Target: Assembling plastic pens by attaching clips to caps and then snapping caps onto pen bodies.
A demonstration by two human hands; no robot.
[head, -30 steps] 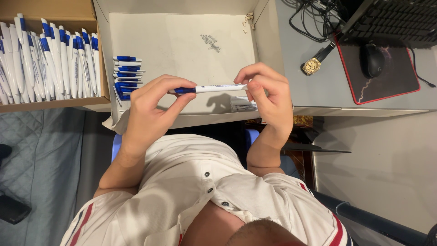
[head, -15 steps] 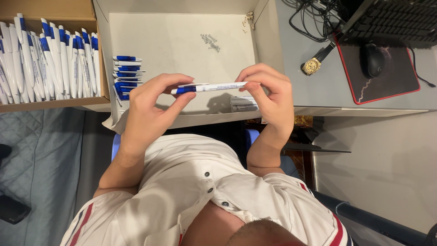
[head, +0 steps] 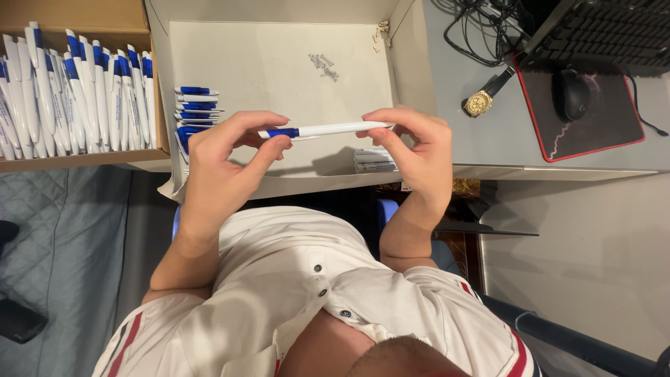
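At far left a cardboard box (head: 105, 157) holds a dense row of white-and-blue pens standing side by side. Just right of it, a short stack of pens (head: 197, 112) lies against the left wall of a shallow white tray (head: 279, 49). The left hand (head: 220, 157) hangs over the tray's near edge, thumb and forefinger closed on the blue end of a single pen (head: 328, 130); the remaining fingers curl loosely and hold nothing. The pen lies nearly level in the air above the tray, spanning the gap between both hands. The right hand (head: 419, 150) closes its fingertips on the white end, and the palm is empty. Below that hand a small pile of pale parts (head: 373, 159) rests on the tray floor, and a few tiny metal pieces (head: 324, 66) lie near the far wall. To the right, on the grey desk, sit a gold watch (head: 480, 103) and a black mouse (head: 571, 94) on a red-edged pad. Risk: both grips are fingertip pinches at the extreme ends, so a twist or pull could slip one end free. The pen would likely fall into the tray or over its near edge into the lap. If the barrel separates, small inner parts could scatter among the loose pieces and be hard to tell apart.
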